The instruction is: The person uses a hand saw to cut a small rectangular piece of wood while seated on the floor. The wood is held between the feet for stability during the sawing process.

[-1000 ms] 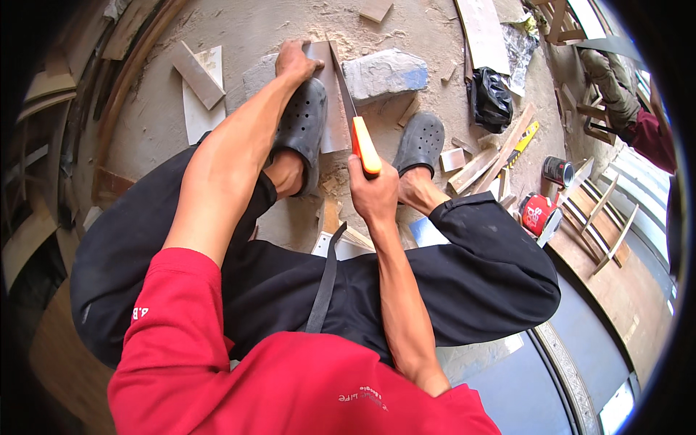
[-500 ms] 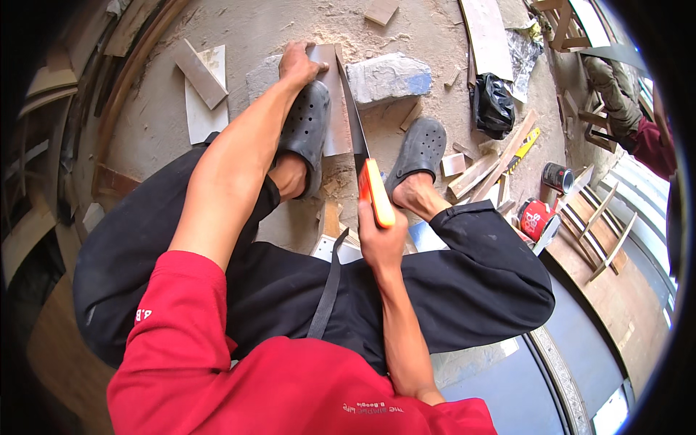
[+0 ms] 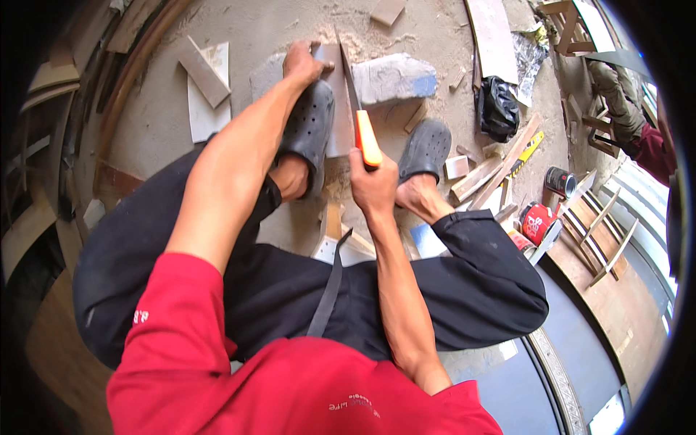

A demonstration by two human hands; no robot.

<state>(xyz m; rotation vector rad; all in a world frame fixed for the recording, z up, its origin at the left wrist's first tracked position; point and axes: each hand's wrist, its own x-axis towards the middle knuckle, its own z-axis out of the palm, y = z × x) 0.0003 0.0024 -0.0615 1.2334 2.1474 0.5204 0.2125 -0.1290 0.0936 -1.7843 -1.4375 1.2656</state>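
Observation:
My right hand [image 3: 374, 181] is wrapped round the orange and yellow handle of a handsaw [image 3: 368, 139]. The dark, narrow saw blade points away from me and lies along the right edge of a flat wooden board [image 3: 338, 109]. At the board's far left my left hand [image 3: 304, 65] grips its edge, fingers bent over the top. My left foot, in a dark clog [image 3: 307, 123], rests on the board's left side. The board lies across a rough grey concrete block [image 3: 395, 78], which sticks out on both sides.
Sawdust [image 3: 362, 47] covers the floor past the block. Wood offcuts [image 3: 204, 72] lie at left. A black plastic bag [image 3: 498, 109], a yellow saw [image 3: 528, 152], a red can [image 3: 538, 222] and a dark can [image 3: 559, 181] stand at right. Another person's sleeve [image 3: 652, 152] shows at far right.
My right hand has pushed the handsaw forward, away from me, and the blade's tip now reaches past the board's far end. My left hand keeps its hold on the board.

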